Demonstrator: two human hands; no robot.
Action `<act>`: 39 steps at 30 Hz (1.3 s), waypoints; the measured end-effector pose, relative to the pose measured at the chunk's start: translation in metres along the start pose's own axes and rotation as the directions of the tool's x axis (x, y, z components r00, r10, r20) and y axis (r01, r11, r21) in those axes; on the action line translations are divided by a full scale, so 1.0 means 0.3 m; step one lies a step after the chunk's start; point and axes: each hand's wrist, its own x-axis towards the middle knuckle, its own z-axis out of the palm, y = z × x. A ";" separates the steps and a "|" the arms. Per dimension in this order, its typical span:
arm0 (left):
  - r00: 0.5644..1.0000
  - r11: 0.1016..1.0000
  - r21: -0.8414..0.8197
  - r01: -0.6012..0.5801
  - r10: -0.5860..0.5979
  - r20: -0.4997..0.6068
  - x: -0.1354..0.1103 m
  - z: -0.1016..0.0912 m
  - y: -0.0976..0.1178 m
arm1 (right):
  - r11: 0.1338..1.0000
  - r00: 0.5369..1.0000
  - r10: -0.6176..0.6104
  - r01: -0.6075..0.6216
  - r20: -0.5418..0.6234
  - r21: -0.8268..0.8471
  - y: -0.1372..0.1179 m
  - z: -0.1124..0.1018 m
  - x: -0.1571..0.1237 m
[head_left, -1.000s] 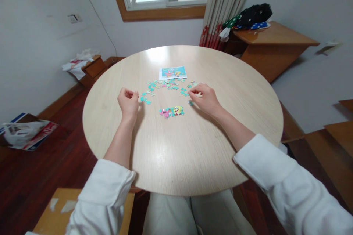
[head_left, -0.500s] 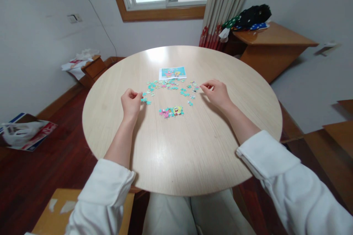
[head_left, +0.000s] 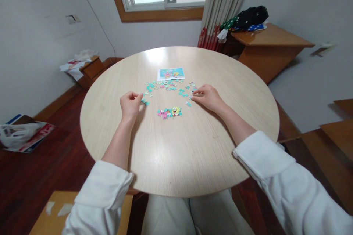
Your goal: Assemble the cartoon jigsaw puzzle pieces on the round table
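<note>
- Jigsaw pieces (head_left: 149, 87), too many to count
- One joined SpongeBob strip (head_left: 170, 112)
- One picture sheet (head_left: 171, 73)
- Our left hand (head_left: 130, 105), right hand (head_left: 209, 98): pinching pieces or not, we cannot tell

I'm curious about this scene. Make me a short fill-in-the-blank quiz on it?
1. The joined puzzle section shows a pink figure toward its left end and a ____ figure toward its right.
2. Of the printed sheet and the joined puzzle section, the one farther from the person is the ____.
3. The hand on the curtain's side is the person's ____ one.
4. The person's sleeves are coloured ____.

Missing words: yellow; printed sheet; right; white.
</note>
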 end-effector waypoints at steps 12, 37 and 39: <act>1.000 0.999 -0.035 -0.017 0.017 -0.023 0.009 0.006 -0.022 | 0.999 0.991 0.042 -0.040 0.125 -0.019 -0.005 -0.002 -0.002; 1.000 0.998 -0.053 -0.016 0.015 -0.009 0.001 0.006 -0.005 | 0.995 0.982 0.082 -0.071 0.170 -0.068 -0.017 -0.011 0.006; 1.000 0.998 -0.050 -0.024 0.024 -0.006 0.005 0.006 -0.012 | 0.995 0.982 0.085 -0.073 0.168 -0.073 -0.014 -0.008 0.007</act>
